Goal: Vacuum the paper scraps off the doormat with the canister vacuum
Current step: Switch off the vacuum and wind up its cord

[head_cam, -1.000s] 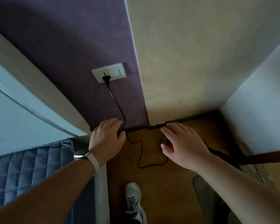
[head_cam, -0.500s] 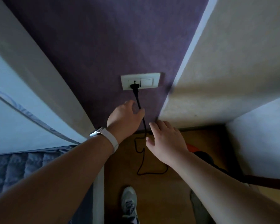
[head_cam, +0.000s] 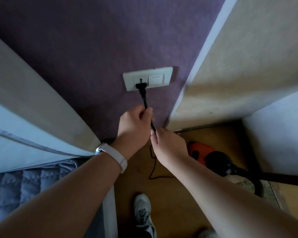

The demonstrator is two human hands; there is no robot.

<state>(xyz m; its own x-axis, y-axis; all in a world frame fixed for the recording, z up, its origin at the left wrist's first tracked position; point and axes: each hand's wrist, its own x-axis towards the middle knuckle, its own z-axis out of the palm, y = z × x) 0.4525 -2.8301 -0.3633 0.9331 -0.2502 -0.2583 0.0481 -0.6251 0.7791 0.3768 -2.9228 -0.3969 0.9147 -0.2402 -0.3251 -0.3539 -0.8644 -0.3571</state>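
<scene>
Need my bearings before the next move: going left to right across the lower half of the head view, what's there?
blue quilt → white wristband → left hand gripping the cord → right hand holding the cord lower down → orange canister vacuum

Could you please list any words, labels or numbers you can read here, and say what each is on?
None can be read: the wall socket plate, power cord, orange canister vacuum, wristband and shoe show no legible lettering.

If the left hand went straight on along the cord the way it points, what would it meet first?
Most likely the plug in the wall socket; only bare cord lies between it and the left hand.
</scene>
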